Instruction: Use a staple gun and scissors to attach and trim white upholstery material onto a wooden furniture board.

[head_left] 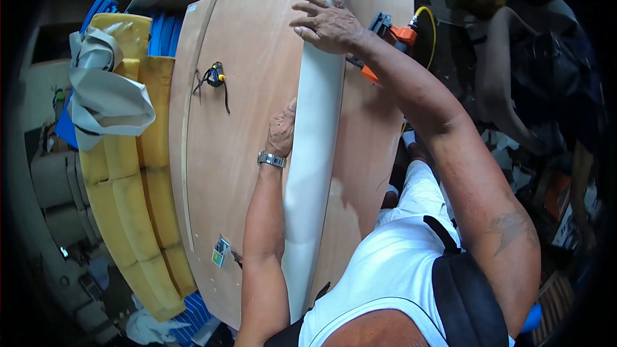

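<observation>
Head view: white roll (315,154) runs lengthwise away from me on plywood (244,122); right hand (328,26) flat on its far end, left hand (281,130) pressing midway, probably not gripping.

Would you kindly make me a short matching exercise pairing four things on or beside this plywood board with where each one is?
Things:
1. long white roll
2. tape measure
3. orange power tool
4. yellow foam pieces

Places:
A. off the board's left edge
B. behind the right hand
C. lengthwise along the board, under both hands
D. on the board, left of the roll

Pairs: 1-C, 2-D, 3-B, 4-A. The left hand rests against the roll's side.
</observation>
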`<state>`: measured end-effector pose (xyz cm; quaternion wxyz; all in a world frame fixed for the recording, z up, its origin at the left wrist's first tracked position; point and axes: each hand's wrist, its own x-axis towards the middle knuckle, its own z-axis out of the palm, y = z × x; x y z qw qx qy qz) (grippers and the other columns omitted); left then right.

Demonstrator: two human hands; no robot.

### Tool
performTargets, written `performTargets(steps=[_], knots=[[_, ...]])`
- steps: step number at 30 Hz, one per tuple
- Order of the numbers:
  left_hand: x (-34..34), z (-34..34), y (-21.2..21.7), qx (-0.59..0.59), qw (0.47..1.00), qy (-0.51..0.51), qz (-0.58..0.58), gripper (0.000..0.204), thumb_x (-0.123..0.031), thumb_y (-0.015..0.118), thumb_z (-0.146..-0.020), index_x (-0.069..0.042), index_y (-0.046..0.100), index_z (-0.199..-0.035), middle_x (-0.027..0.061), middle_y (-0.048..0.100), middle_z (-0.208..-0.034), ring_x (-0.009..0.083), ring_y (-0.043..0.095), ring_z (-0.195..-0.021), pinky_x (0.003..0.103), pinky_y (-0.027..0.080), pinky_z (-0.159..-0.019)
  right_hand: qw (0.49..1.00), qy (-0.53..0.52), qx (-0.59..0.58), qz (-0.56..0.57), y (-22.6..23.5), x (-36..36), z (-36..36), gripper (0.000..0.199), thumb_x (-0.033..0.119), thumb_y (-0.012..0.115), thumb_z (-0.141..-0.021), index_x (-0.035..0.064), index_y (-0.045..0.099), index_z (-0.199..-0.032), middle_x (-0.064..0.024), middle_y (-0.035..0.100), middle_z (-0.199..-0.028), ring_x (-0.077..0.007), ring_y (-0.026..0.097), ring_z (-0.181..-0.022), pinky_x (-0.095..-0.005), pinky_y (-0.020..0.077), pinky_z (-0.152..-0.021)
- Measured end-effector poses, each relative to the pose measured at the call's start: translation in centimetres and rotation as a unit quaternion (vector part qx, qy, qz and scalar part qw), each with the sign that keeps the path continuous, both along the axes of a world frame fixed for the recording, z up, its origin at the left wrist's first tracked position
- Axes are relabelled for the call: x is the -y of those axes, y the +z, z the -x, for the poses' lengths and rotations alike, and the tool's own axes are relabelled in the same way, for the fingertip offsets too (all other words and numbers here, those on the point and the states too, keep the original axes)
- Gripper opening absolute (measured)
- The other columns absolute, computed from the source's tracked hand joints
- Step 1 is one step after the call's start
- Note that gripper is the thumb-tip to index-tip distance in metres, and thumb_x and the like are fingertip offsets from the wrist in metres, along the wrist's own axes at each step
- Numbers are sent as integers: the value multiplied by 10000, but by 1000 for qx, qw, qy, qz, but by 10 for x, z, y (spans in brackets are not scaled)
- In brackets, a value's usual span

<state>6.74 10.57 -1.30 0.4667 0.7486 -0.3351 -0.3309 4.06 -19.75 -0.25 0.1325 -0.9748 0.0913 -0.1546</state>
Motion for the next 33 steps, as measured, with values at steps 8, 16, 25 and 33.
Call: performTargets(steps=[8, 16, 25, 33], knots=[[-12, -1, 4, -161, 985, 62, -32, 476, -379, 458, -1134, -20, 591, -1417, 92, 709, -1269, 172, 680, -1140, 361, 580, -953, 922, 289, 131, -222, 18, -110, 124, 464, 334, 587, -979, 128, 606, -1394, -158, 537, -1510, -335, 427, -1489, -724, 92, -1228], [1, 39, 7, -181, 967, 174, -41, 354, -373, 573, -1102, -77, 661, -930, -48, 657, -828, 20, 556, -738, 220, 465, -627, 988, 91, -121, 43, -52, 58, 180, 483, 129, 687, -851, 36, 578, -1312, -159, 563, -1335, -295, 502, -1333, -580, 323, -1131], [17, 44, 16, -110, 984, 142, -9, 384, -357, 558, -1110, -27, 661, -943, -52, 627, -807, 39, 548, -740, 252, 465, -639, 947, 219, -228, 64, -67, 99, 143, 270, 217, 736, -824, 88, 680, -1054, -93, 674, -1051, -263, 626, -1136, -434, 419, -1079], [41, 62, 9, -52, 991, 126, -1, 428, -356, 598, -1088, -40, 585, -799, 26, 536, -650, 106, 496, -623, 326, 420, -557, 921, 6, -336, -198, 107, 61, 196, 353, 354, 705, -945, 51, 648, -1118, -162, 690, -839, -327, 704, -824, -440, 544, -804]])
